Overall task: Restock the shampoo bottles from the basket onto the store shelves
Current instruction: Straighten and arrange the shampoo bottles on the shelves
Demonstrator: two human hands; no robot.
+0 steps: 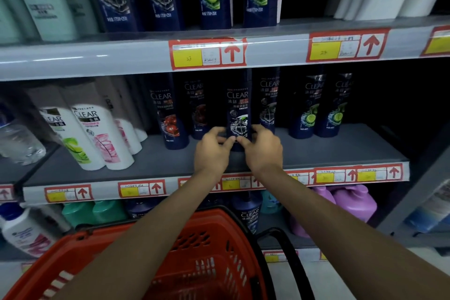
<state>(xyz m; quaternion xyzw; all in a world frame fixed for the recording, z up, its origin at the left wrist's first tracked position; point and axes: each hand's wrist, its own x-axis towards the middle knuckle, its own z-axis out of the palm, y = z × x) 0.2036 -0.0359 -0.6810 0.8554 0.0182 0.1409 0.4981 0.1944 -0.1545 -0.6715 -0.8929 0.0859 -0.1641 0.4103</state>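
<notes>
A dark blue CLEAR shampoo bottle [238, 109] stands upright on the middle shelf [158, 161], in line with other dark CLEAR bottles. My left hand [213, 151] grips its lower left side with curled fingers. From the other side, my right hand [261, 148] holds the lower right, thumb across the front. The bottle's base is hidden behind my hands. Below my arms sits the red basket [207, 251]; its mesh bottom shows and I see no bottles in the visible part.
White CLEAR bottles [97, 134] lean at the shelf's left. Dark bottles with lime labels [306, 109] stand to the right, with bare shelf beyond them. The upper shelf [121, 56] carries more dark and white bottles. Purple jugs [350, 202] and green bottles fill the lower shelf.
</notes>
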